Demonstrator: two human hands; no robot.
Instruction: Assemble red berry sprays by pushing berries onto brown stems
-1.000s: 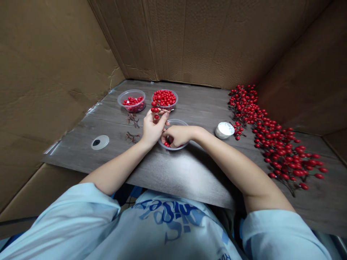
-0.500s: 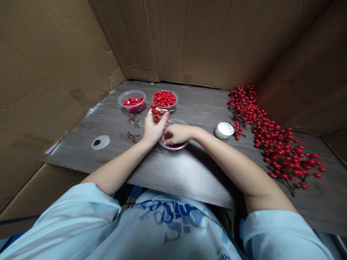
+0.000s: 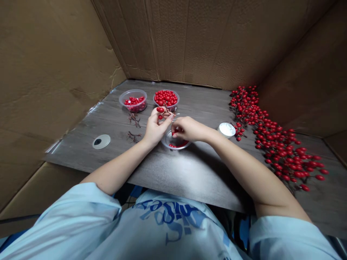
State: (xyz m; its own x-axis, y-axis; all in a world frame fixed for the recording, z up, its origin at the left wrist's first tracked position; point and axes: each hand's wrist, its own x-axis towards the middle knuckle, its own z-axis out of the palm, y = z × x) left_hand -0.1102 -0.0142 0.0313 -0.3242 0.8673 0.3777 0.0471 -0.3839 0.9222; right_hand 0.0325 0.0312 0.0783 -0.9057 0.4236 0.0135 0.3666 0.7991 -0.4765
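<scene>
Hands close together at the centre of my view: the left hand (image 3: 155, 130) pinches a red berry sprig (image 3: 164, 112) between thumb and fingers, and the right hand (image 3: 189, 129) dips its fingertips (image 3: 175, 132) over a clear plastic bowl (image 3: 166, 140). I cannot tell whether the two hands touch, or whether the right fingertips grip the single berry showing there. Fingers hide part of the sprig's stem, and the right hand covers part of the bowl.

Cardboard walls (image 3: 189, 43) enclose a grey wood-grain table (image 3: 195, 184), seen from above. A long heap of berry sprays (image 3: 282, 151) runs from 1 to 3 o'clock from the hands. Two plastic tubs of red berries (image 3: 132, 101) (image 3: 166, 98) stand at 11 and 12 o'clock. Red berries (image 3: 177, 145) lie inside the bowl. A small white-filled cup (image 3: 226, 130) sits at 3 o'clock, a pale round disc (image 3: 101, 141) at 9 o'clock, and two bare stems (image 3: 134, 136) (image 3: 134, 119) at 10 o'clock. The shirt's blue lettering (image 3: 168, 216) is unreadable.
</scene>
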